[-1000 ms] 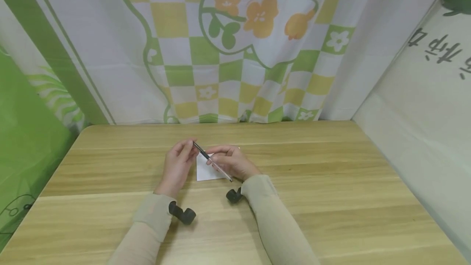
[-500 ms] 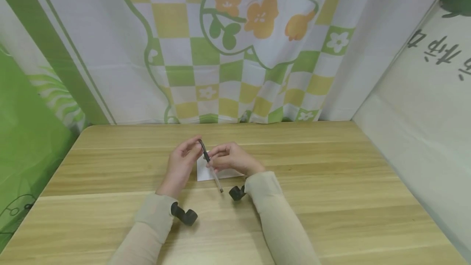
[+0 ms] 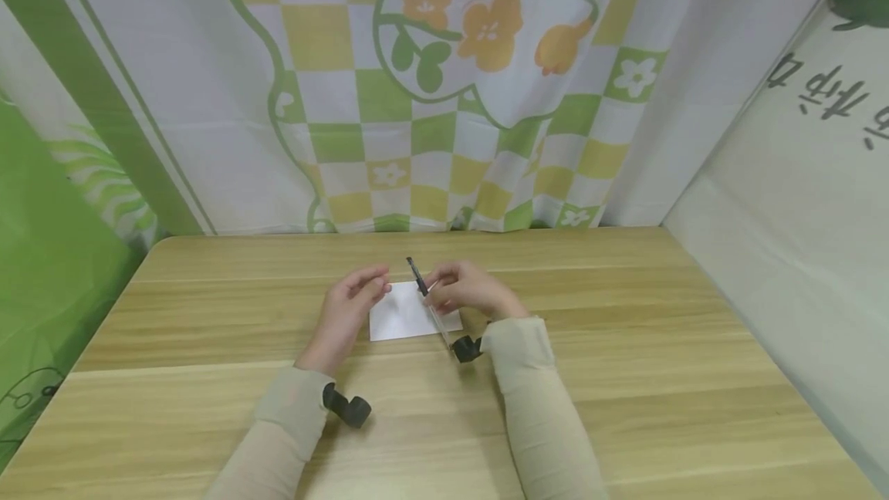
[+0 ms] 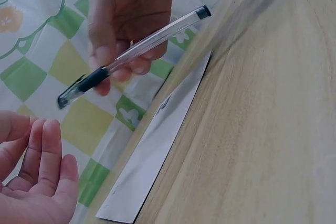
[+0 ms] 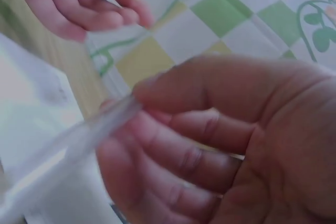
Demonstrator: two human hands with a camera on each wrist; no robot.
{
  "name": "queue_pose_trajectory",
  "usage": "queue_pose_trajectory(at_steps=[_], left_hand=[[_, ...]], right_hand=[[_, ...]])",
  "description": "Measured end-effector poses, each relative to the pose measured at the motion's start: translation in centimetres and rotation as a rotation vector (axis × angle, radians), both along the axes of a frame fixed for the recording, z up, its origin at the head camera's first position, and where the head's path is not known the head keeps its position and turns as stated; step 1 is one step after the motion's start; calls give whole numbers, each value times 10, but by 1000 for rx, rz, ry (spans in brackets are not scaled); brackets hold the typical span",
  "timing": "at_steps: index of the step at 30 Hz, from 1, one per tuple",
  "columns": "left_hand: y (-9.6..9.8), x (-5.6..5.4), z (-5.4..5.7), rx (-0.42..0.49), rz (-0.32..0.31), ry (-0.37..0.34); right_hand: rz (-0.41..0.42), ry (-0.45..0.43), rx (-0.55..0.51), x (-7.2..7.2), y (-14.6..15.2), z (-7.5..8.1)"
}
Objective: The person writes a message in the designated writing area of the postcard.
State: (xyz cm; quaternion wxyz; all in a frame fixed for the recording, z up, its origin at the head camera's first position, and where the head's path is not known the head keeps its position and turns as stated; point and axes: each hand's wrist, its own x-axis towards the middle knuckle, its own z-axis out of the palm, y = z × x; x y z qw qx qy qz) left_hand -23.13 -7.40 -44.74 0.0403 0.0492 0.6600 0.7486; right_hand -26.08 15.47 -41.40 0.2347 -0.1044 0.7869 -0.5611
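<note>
Between thumb and fingers, my right hand (image 3: pixel 475 289) pinches a gel pen (image 3: pixel 418 276) near its middle, above a white sheet of paper (image 3: pixel 397 319). In the left wrist view the pen (image 4: pixel 157 39) shows a clear barrel, a dark plug at one end and a dark cap with a clip at the other. Left of the pen, my left hand (image 3: pixel 343 315) has its fingers loosely bent and thumb near the fingertips, with nothing in it. A small gap separates it from the cap end. In the right wrist view the barrel (image 5: pixel 68 153) is blurred.
The paper lies flat on a wooden table (image 3: pixel 625 376). Black wrist mounts stick out from the left cuff (image 3: pixel 350 410) and the right cuff (image 3: pixel 467 349). A patterned curtain (image 3: pixel 417 137) hangs behind the table's far edge, with a white wall panel (image 3: pixel 785 199) on the right.
The left hand has let go of the pen's cap end. The right hand has moved right with the pen, uncovering more of the paper. The left hand has stayed nearly in place.
</note>
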Motion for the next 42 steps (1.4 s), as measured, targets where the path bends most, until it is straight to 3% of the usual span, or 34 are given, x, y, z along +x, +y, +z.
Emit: queue_pose_trajectory(at_steps=[5, 11, 21, 30, 42], left_hand=[[-7, -1, -1, -52, 10, -31], [-14, -2, -2, -64, -20, -55], [-23, -4, 1, -87, 17, -90], [-32, -5, 3, -96, 76, -97], [-37, -7, 2, -152, 79, -95]], right_hand=[[-89, 18, 78, 0, 14, 2], [-155, 31, 128, 0, 27, 1], [-248, 20, 261, 2, 35, 1], [-290, 17, 328, 4, 39, -1], [-279, 45, 368, 1, 41, -5]])
